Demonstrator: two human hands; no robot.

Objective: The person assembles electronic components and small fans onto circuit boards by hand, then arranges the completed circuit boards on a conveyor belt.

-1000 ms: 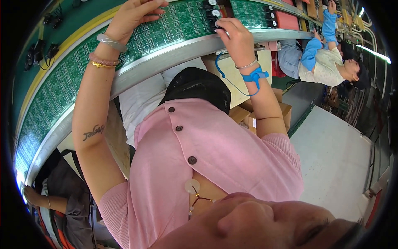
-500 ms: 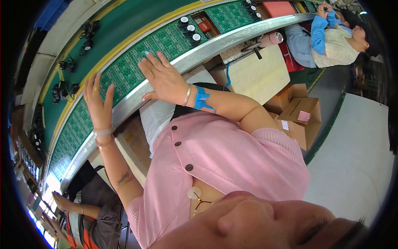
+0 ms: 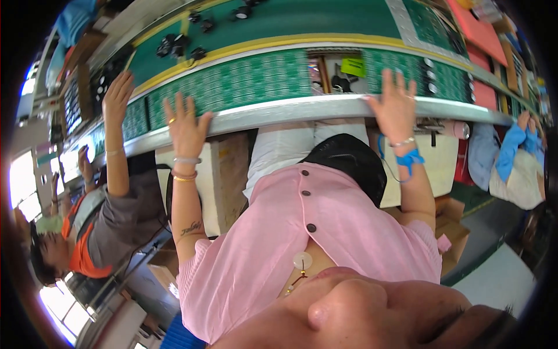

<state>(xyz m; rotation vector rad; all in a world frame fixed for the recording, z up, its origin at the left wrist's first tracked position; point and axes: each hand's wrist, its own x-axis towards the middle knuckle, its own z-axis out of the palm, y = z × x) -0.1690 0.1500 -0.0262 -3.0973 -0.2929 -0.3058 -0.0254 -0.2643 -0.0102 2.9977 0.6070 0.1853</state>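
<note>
My left hand (image 3: 187, 129) rests open at the silver metal edge (image 3: 273, 110) of the bench, fingers spread over a green circuit-board panel (image 3: 250, 78). Well to its right, my right hand (image 3: 396, 113) is also open, its fingertips over another green panel (image 3: 372, 64) and its thumb by the metal rail. Neither hand holds anything. Between them, nearer the right hand, a recessed compartment (image 3: 328, 75) contains small dark parts and a yellow-green label (image 3: 353, 67).
Black corded devices (image 3: 171, 45) lie on the green belt (image 3: 319, 26) beyond a yellow strip. Round white-topped black parts (image 3: 429, 75) stand right of my right hand. A co-worker's hand (image 3: 118, 96) reaches over the bench at left; another person (image 3: 517, 168) sits far right. A pink bottle (image 3: 456, 129) is below the rail.
My hands have moved apart, the right one going rightward along the rail. The view has turned, bringing the compartment between them and more of the left co-worker into sight.
</note>
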